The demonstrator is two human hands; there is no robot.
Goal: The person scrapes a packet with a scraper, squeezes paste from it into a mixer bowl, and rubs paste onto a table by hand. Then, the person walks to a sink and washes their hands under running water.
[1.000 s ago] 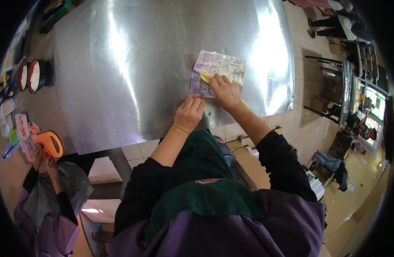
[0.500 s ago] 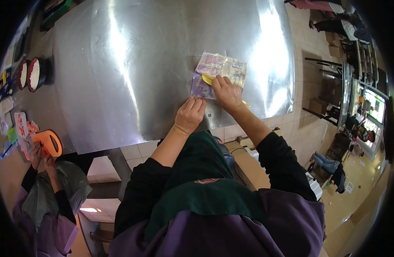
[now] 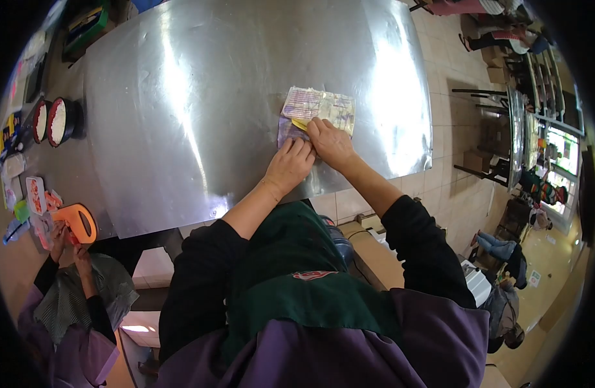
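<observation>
A flat printed wrapper [image 3: 320, 105] lies on the metal table, its upper panel cream with purple print and smears. Below that panel shows a purple section [image 3: 286, 132], crossed by a thin yellow piece [image 3: 299, 123] whose kind I cannot make out. My right hand [image 3: 331, 143] is closed over the yellow piece and the wrapper's lower right part, hiding most of both. Beside it, my left hand [image 3: 289, 163] has its fingers bent together at the wrapper's lower edge, pinching it. The two hands nearly touch.
The shiny metal table [image 3: 226, 84] ends close to my apron. At left, a co-worker's hands [image 3: 71, 242] hold an orange-handled tool [image 3: 79, 223] near a white tray [image 3: 35, 194] of red pieces. Two dark round tins with white contents [image 3: 57, 121] stand beyond.
My left hand has moved up and closer to my right, covering more of the wrapper's lower edge. Less of the yellow piece shows. The whole view has shifted slightly.
</observation>
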